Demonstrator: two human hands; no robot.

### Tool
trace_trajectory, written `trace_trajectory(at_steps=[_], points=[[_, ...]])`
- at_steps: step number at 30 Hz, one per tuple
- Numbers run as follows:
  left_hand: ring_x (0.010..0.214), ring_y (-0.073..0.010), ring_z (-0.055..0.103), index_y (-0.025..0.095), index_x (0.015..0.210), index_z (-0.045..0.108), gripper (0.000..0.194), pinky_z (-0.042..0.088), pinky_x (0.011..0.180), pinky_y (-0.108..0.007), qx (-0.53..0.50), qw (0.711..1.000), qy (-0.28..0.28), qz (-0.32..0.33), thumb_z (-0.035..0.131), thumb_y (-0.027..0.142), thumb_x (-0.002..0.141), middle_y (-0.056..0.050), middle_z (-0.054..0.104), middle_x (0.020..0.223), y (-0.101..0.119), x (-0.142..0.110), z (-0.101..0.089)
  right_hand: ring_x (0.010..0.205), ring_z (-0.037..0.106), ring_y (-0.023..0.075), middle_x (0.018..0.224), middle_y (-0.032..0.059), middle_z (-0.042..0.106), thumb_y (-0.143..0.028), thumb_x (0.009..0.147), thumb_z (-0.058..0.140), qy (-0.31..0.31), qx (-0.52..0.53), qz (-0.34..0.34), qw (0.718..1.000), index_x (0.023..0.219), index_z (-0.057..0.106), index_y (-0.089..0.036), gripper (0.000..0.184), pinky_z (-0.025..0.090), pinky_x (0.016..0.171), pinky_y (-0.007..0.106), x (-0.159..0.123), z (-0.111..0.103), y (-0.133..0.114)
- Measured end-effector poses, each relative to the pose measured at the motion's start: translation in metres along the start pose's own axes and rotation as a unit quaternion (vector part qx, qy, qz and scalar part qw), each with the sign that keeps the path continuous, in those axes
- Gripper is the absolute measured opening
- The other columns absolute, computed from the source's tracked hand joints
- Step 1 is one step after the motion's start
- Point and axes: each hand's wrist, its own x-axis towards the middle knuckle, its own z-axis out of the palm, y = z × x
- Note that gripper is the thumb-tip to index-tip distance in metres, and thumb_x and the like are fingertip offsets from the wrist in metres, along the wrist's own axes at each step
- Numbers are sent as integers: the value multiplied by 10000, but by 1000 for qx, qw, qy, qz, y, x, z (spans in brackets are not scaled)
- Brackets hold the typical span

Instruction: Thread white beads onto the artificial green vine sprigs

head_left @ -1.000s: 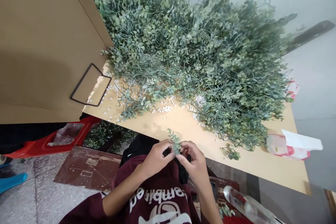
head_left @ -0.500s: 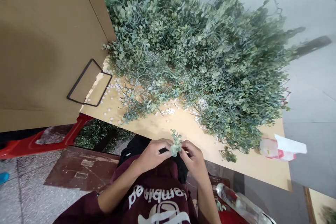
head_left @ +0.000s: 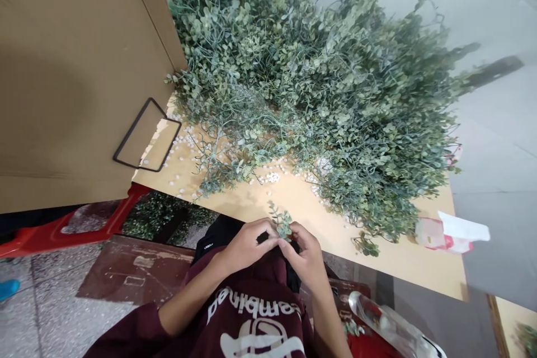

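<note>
A small sprig of green artificial leaves (head_left: 282, 222) is held between my two hands, just off the table's near edge. My left hand (head_left: 253, 243) pinches it from the left, thumb and fingers together. From the right, my right hand (head_left: 302, 250) pinches the same sprig, its thumb close to the left thumb. The stem is mostly hidden by the fingers. Beyond the hands, a large heap of the same leafy sprigs (head_left: 319, 78) covers much of the table (head_left: 235, 201). Small white beads or caps (head_left: 272, 177) lie scattered in front of the heap.
A big cardboard box (head_left: 75, 78) stands at the left, with a black wire-like frame (head_left: 161, 166) at its corner. A tissue pack (head_left: 436, 235) lies at the right end. Below are a red stool (head_left: 84, 235) and a clear plastic container (head_left: 384, 321).
The sprig has turned between my fingers and its tip leans more to the left. My right thumb has moved in closer to my left hand.
</note>
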Motion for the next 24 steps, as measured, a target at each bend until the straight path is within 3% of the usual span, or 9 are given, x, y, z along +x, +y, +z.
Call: trace_trajectory(at_steps=[5, 9, 13, 17, 20, 24], points=[[729, -152, 607, 166, 735, 582, 211, 472, 711, -254, -72, 995, 35, -57, 639, 333, 849, -28, 653, 763, 4, -2, 9, 661, 498, 156, 715, 7, 524, -316, 866, 611, 62, 44, -31, 997, 809, 586, -194, 136, 438, 630, 265, -6, 0, 6], [718, -159, 621, 180, 779, 507, 242, 488, 741, -290, -201, 970, 104, -93, 632, 372, 858, -21, 650, 740, -1, -4, 17, 605, 478, 143, 674, 6, 527, -332, 902, 574, 128, 62, -19, 990, 767, 588, -188, 198, 411, 580, 257, -13, -3, 12], [723, -137, 585, 184, 878, 525, 249, 475, 751, -273, -273, 946, 154, -83, 658, 392, 842, 2, 608, 748, -10, -4, 25, 657, 549, 161, 734, 23, 607, -341, 898, 589, 68, 65, -10, 996, 841, 633, -185, 171, 446, 635, 267, -16, -6, 17], [626, -114, 499, 154, 1041, 598, 354, 463, 701, -266, -249, 952, 151, -97, 616, 457, 860, 19, 520, 678, -12, -3, 32, 755, 603, 185, 809, 35, 656, -317, 896, 599, 14, 44, -31, 998, 881, 658, -193, 138, 470, 734, 280, -17, -6, 22], [628, -114, 486, 153, 957, 623, 298, 459, 743, -268, -216, 958, 171, -81, 575, 440, 894, 21, 498, 646, -8, -3, 34, 757, 601, 188, 805, 31, 654, -317, 896, 602, 1, 35, -26, 999, 885, 657, -194, 135, 470, 745, 281, -17, -7, 27], [812, -155, 572, 161, 891, 608, 238, 469, 813, -274, -210, 948, 231, -68, 621, 397, 866, -32, 605, 829, -4, 1, 29, 780, 594, 187, 873, 39, 660, -332, 897, 598, -64, 41, -1, 997, 989, 652, -196, 173, 481, 742, 283, -15, -11, 33]])
